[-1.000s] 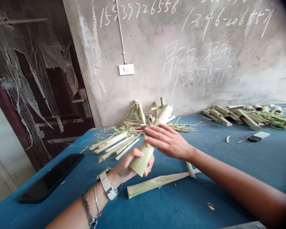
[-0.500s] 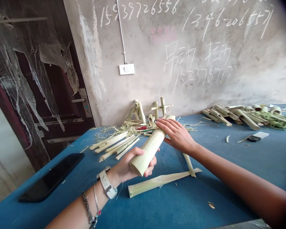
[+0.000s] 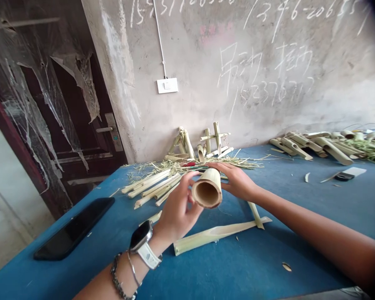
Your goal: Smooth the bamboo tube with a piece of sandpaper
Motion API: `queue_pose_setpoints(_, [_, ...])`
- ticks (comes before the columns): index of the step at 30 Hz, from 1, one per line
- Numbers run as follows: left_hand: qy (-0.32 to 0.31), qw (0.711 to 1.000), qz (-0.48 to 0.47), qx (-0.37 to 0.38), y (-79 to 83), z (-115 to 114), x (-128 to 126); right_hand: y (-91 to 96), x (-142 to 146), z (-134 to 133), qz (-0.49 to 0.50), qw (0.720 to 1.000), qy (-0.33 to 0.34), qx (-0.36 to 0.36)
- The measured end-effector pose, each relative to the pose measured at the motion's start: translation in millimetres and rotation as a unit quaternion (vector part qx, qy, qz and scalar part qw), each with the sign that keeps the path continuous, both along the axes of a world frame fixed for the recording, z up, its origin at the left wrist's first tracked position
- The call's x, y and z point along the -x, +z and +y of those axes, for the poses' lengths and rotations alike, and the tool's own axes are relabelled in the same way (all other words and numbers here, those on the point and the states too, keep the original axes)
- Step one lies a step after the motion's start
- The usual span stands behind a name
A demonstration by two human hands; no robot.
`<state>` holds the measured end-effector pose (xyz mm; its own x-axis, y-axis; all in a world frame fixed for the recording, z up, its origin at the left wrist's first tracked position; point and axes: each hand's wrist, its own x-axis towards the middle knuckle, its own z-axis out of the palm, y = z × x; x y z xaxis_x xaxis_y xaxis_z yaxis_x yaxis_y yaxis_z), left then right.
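A short, pale bamboo tube (image 3: 211, 176) is held above the blue table, its hollow end turned towards me. My left hand (image 3: 178, 204), wearing a white-strapped watch (image 3: 144, 245), grips the tube's near end from the left. At the far right side, my right hand (image 3: 237, 180) has its fingers closed over the tube; the fingertips are partly hidden behind it. Beneath the hands lies a long split bamboo piece (image 3: 218, 234), crossed at its right tip by a thin bamboo strip (image 3: 255, 216).
A black phone (image 3: 75, 229) lies at the left. Several cut bamboo sticks (image 3: 153, 183) and loose shavings spread behind the hands. Small bamboo structures (image 3: 184, 143) stand against the wall. More bamboo pieces (image 3: 334, 151) and a utility knife (image 3: 350, 173) are on the right of the table (image 3: 237, 271).
The tube has turned from slanting with its closed-looking end down to showing its hollow opening. My left hand rotated and rose with it; my right hand stays near the far end.
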<state>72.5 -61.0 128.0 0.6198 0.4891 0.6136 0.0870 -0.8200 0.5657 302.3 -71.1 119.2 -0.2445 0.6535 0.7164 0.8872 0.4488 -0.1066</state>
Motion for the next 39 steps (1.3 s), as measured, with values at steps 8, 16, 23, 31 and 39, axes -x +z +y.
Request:
queue_pose_setpoints(8, [0.013, 0.985, 0.050, -0.164, -1.0, -5, 2, 3.7, 13, -9, 0.035, 0.996, 0.074, 0.043])
queue_pose_setpoints(16, [-0.004, 0.985, 0.034, -0.167, 3.4, -9, 3, 7.1, 21, -16, 0.021, 0.996, 0.075, 0.041])
queue_pose_setpoints(23, [0.064, 0.998, -0.011, -0.021, -4.0, 7, -5, 0.9, 19, -6, 0.129, 0.975, 0.151, 0.100])
queue_pose_setpoints(31, [0.084, 0.990, 0.112, -0.001, -18.0, 23, -10, 6.9, 12, -6, 0.267, 0.930, 0.180, 0.179])
queue_pose_setpoints(39, [0.030, 0.987, 0.148, 0.058, -13.6, 17, -9, 10.6, 23, -12, 0.415, 0.842, 0.231, 0.254])
